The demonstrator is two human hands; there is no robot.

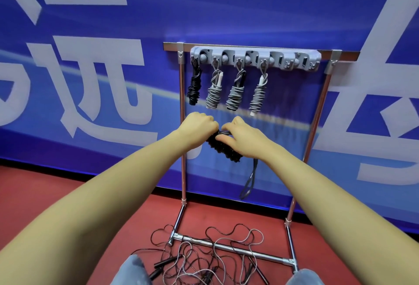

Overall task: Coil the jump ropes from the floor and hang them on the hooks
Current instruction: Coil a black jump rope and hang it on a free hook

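- Black jump rope, coiled into a tight bundle, sits between both hands; left hand fisted round its upper end, right hand curled over the wraps, likely to stop them unwinding
- A spare loop dangles below the right hand; probably meant for hanging
- Above the hands, hook rail carries four coiled ropes
- Below, loose ropes tangle on the floor

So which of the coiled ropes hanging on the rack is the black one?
The leftmost hanging rope, on the first hook of the grey hook rail. The three bundles to its right are grey; it alone is solid black.
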